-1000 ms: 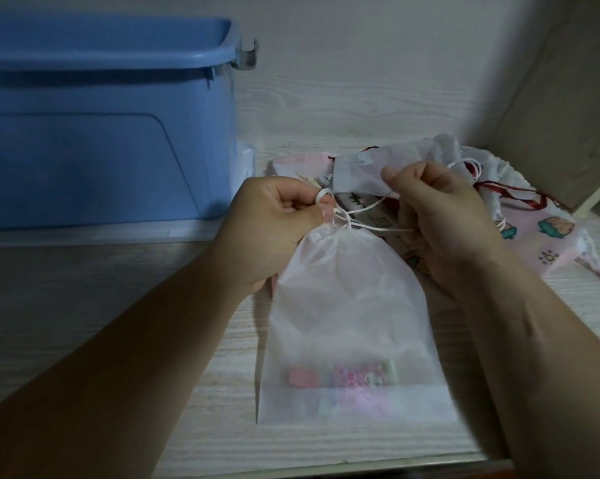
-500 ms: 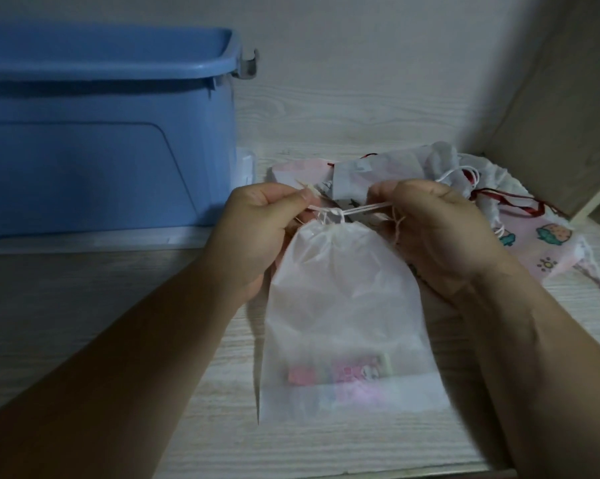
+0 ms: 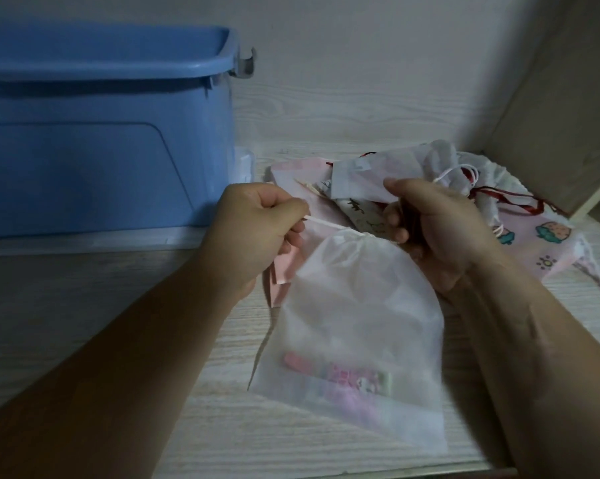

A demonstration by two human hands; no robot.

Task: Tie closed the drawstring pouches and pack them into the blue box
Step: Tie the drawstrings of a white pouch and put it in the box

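Pinching the cord (image 3: 328, 223), left hand (image 3: 257, 233) holds it taut from the pouch (image 3: 353, 305) neck; right hand (image 3: 443, 236) curls beside that neck. Its grip cannot be told.

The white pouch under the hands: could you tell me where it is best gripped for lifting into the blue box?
Probably its gathered neck, taken from above with a pinch just below the cord. The white pouch narrows to a bunch there, while its body is wide, flat and limp, with small items at the bottom end.
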